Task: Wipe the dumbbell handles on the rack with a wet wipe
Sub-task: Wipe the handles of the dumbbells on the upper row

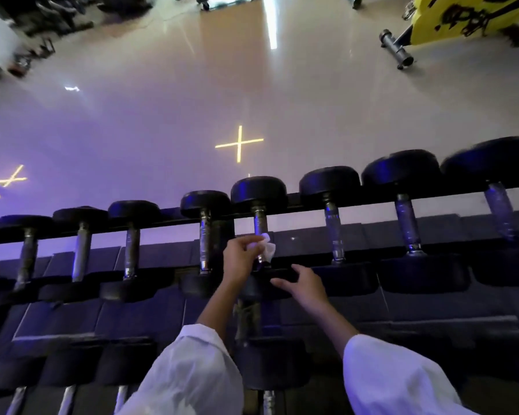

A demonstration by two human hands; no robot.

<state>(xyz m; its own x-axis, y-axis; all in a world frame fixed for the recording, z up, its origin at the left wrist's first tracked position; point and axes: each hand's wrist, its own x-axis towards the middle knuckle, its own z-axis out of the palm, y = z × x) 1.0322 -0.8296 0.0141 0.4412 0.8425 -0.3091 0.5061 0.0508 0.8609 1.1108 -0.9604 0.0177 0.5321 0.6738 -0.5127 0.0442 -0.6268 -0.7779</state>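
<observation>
White and crumpled, the wet wipe [268,247] is pinched between the thumb and curled fingers of the left hand [239,260] and is pressed against the metal handle [259,223] of a dumbbell [258,209] near the middle of the upper row of the rack [294,198]. That handle is seen between two black rubber heads [259,190], the far one lying at the rack's rear rail. The right hand [303,287] is held just beside, over the near head of the same dumbbell, with its fingers loosely spread and nothing gripped; whether the head is touched cannot be told. Both forearms are covered by white sleeves [192,372]. More dumbbells [330,182] are lined up to either side, and a lower row [270,363] is seen beneath. A yellow cross of light [239,143] is reflected on the glossy floor [162,115] beyond.
</observation>
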